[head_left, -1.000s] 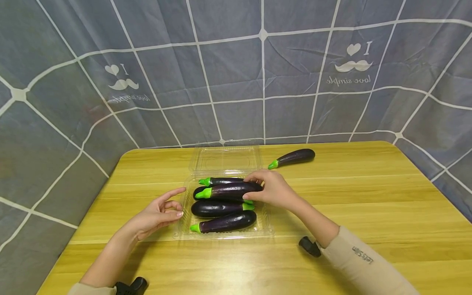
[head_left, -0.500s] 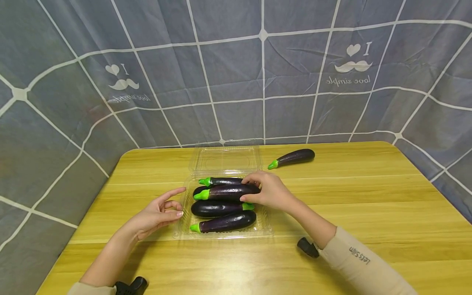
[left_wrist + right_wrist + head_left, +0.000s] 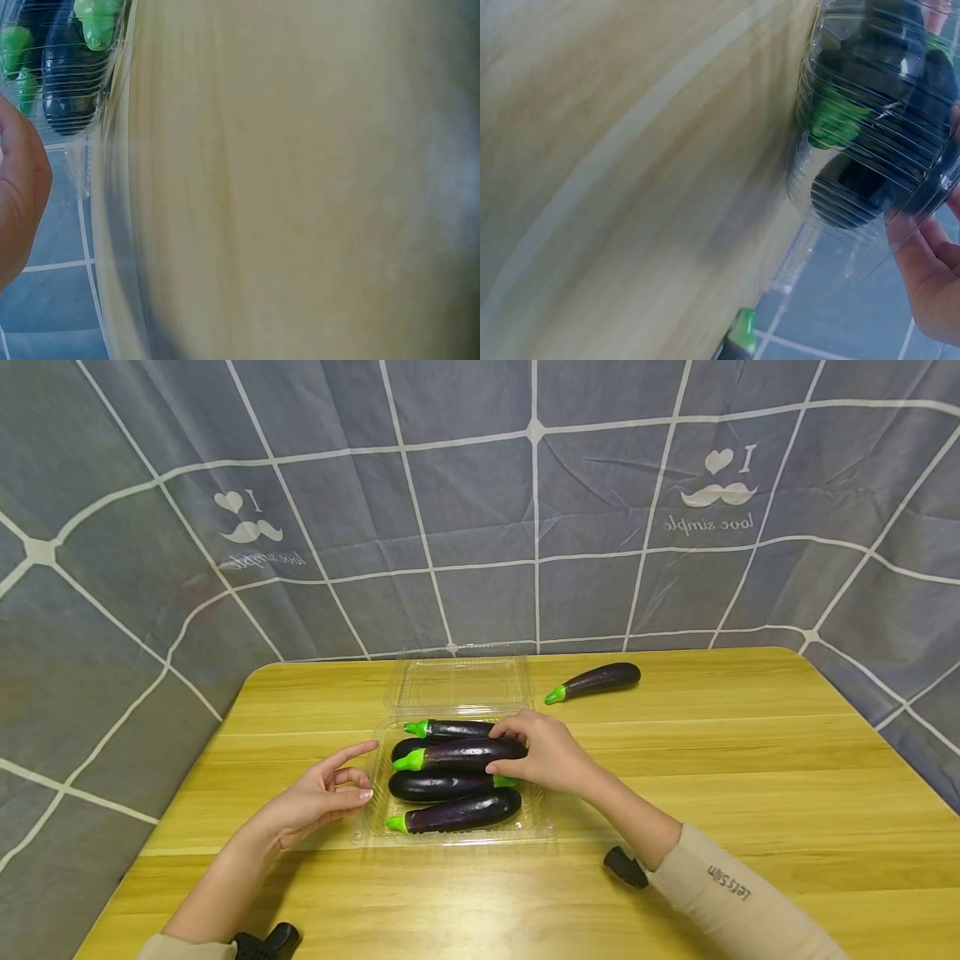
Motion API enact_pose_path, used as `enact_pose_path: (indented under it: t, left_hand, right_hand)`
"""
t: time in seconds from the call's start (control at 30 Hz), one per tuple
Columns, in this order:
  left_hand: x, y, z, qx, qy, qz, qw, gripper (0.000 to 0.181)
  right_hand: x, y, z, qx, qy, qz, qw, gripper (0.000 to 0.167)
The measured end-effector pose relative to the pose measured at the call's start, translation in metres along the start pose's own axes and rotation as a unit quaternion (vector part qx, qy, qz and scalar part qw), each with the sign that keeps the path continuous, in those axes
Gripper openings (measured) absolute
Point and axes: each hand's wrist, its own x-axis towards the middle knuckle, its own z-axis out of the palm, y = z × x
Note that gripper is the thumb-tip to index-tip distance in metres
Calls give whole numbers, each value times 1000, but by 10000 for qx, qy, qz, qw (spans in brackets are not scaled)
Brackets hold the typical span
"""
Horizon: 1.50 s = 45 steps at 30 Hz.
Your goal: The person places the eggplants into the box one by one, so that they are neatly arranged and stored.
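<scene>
A clear plastic clamshell box (image 3: 536,827) sits on the table, its lid (image 3: 457,683) folded back, with several eggplants inside. My right hand (image 3: 551,752) pinches the blunt right end of an eggplant (image 3: 465,753) lying on top of others, its green stem pointing left. Behind it is another eggplant (image 3: 457,728), partly covered by my fingers. In front lie an eggplant (image 3: 438,786) with its stem to the right and an eggplant (image 3: 465,812) with its stem to the left. My left hand (image 3: 318,797) stays at the box's left side, fingers loosely bent; contact with the wall is unclear.
One more eggplant (image 3: 603,679) lies on the wooden table (image 3: 712,760) behind and right of the box. A grey curtain (image 3: 480,510) with white grid lines hangs behind the table. Black wrist devices sit under both forearms.
My right hand has moved slightly left and down, shifting the gripped eggplant a little toward the front and left, lower onto the others. My left hand has not moved.
</scene>
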Motion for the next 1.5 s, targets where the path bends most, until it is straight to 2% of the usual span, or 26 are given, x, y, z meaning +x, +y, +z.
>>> enact_pose_path:
  t: [0.4, 0.73, 0.93, 1.5]
  left_hand:
    - [0, 2, 2, -103, -72, 75, 9999, 72]
    - [0, 1, 1, -28, 31, -11, 10000, 73]
    - [0, 2, 1, -53, -40, 57, 10000, 73]
    - [1, -1, 0, 10, -6, -3, 10000, 71]
  right_hand:
    - [-2, -2, 4, -118, -154, -16, 9998, 37]
    - [-1, 0, 6, -255, -108, -122, 9995, 37]
    - [-1, 2, 8, -281, -41, -217, 9994, 37]
    - [-2, 0, 10, -372, -48, -142, 9992, 38]
